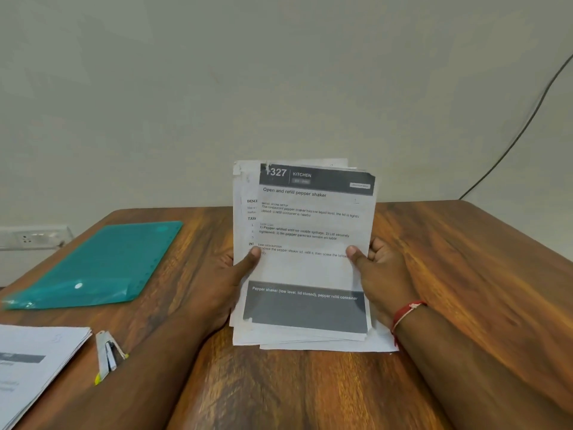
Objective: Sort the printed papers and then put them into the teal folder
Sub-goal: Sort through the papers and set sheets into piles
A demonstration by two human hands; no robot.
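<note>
I hold a stack of printed papers [305,268] upright over the middle of the wooden table, its lower edge near the tabletop. The front sheet is headed "327 KITCHEN". My left hand [231,274] grips the stack's left edge, thumb on the front. My right hand [379,274] grips the right edge the same way; a red thread circles that wrist. The teal folder [93,268] lies flat and closed on the table to the left, apart from both hands. A second pile of printed papers [34,364] lies at the near left corner.
A stapler [107,355] lies beside the left pile, close to my left forearm. The wooden table [465,274] ends at a pale wall behind. A wall socket [34,237] sits at far left and a dark cable [527,119] runs down the wall at right.
</note>
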